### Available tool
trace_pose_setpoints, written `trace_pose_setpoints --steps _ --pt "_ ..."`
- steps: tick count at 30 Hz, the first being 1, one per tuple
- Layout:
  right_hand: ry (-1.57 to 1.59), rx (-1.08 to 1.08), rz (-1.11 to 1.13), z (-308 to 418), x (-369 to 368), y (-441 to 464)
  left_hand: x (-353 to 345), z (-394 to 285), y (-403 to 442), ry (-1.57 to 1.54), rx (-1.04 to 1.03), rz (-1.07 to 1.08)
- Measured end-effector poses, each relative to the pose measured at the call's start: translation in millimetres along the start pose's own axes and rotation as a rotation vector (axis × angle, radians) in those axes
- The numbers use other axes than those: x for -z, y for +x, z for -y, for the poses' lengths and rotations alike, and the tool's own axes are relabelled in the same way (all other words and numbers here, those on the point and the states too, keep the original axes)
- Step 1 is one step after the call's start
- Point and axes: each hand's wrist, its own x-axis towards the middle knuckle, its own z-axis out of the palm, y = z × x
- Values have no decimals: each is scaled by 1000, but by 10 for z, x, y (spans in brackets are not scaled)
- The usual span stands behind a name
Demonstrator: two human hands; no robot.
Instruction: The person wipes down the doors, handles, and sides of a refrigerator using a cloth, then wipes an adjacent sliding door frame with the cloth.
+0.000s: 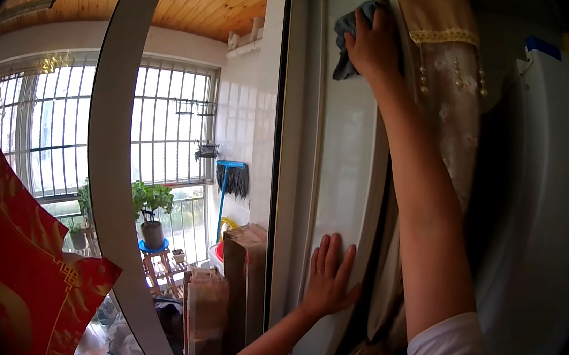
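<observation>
High on the white door frame panel (pixel 342 149), my right hand (pixel 376 51) presses a dark grey cloth (pixel 345 27) against the surface, its fingers bent over the cloth. Part of the cloth is hidden under the palm and fingers. Lower on the same panel, my left hand (pixel 330 281) lies flat with fingers stretched upward and a ring on one of them. It holds nothing.
A beaded curtain (pixel 444 97) hangs right of the panel, beside a tall white appliance (pixel 551 208). To the left are a glass door's frame (pixel 118 88) and a red paper decoration (pixel 15 259). Beyond stand cardboard boxes (pixel 242 271), a potted plant (pixel 152 232) and a mop (pixel 232 178).
</observation>
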Motion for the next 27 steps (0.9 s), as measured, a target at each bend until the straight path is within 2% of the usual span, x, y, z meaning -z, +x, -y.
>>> trace_pose_setpoints --steps 5,7,8,11,13,19,25,26,27 --pt "14 -54 82 140 241 -286 64 -82 27 -4 50 -11" --pt "15 -70 139 212 358 -433 226 -125 4 -95 118 102" --pt "18 -78 158 244 417 -529 349 -169 -32 -168 128 88" --pt "45 -41 141 335 570 -843 515 -343 -330 -181 224 73" --pt "-28 148 117 394 758 -1050 677 -480 -467 -150 229 100" --pt "171 198 455 711 1341 -1938 1247 -700 -619 -96 274 104" --pt "187 290 663 983 1990 -2907 1706 -753 -773 -19 401 70" --pt "69 409 718 968 1792 -3399 1771 -769 -815 -25 434 76" --pt "115 420 726 1123 1823 -3461 1848 -784 -868 -22 477 80"
